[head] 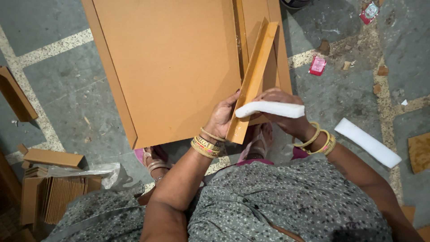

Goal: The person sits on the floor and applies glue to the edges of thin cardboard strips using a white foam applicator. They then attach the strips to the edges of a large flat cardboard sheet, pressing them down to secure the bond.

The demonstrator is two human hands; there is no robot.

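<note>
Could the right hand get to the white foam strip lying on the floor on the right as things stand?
Probably not straight away: the right hand is already holding another white foam strip against the cardboard angle piece. The floor strip lies uncovered beside the right forearm, with nothing in the way.

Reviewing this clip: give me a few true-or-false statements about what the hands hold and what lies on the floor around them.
1. The left hand grips a brown cardboard angle strip. True.
2. The right hand holds a red wrapper. False: it holds a white foam strip.
3. A second foam strip lies on the floor. True.
4. The large cardboard sheet is white. False: it is brown.
5. Both wrists are bare. False: both wear bangles.
</note>
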